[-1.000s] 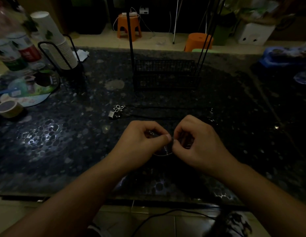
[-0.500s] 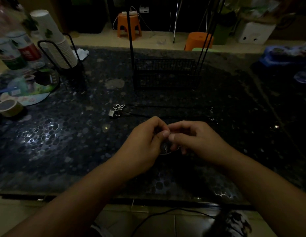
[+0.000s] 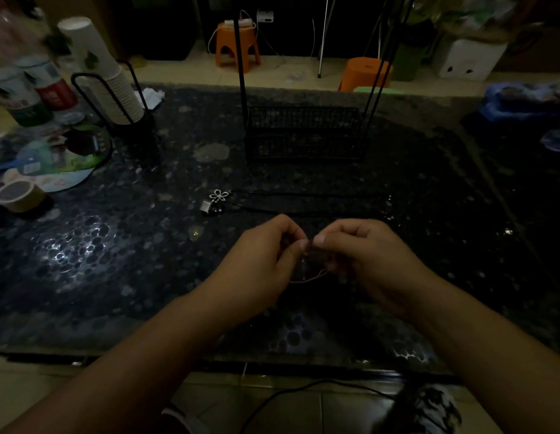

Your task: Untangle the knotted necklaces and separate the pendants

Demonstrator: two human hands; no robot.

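Both hands meet over the middle of the dark speckled table (image 3: 84, 261). My left hand (image 3: 259, 261) and my right hand (image 3: 366, 255) each pinch a thin necklace cord (image 3: 313, 278) between thumb and fingertips, thumbs almost touching. A short loop of the cord hangs below the fingers. The knot itself is hidden between the fingertips. Farther back lie a silver flower pendant (image 3: 219, 195) and a small square pendant (image 3: 206, 206), with dark cords (image 3: 303, 211) running right from them along the table.
A black wire basket stand (image 3: 303, 136) rises behind the pendants. At the left are a stack of paper cups in a holder (image 3: 109, 79), cans (image 3: 50, 86), a round fan (image 3: 53, 161) and a tape roll (image 3: 18, 195). A blue bag (image 3: 522, 98) lies far right.
The hands came together from slightly apart, then shifted a little; the right thumb now pinches beside the left thumb. The pendants on the table have not moved.
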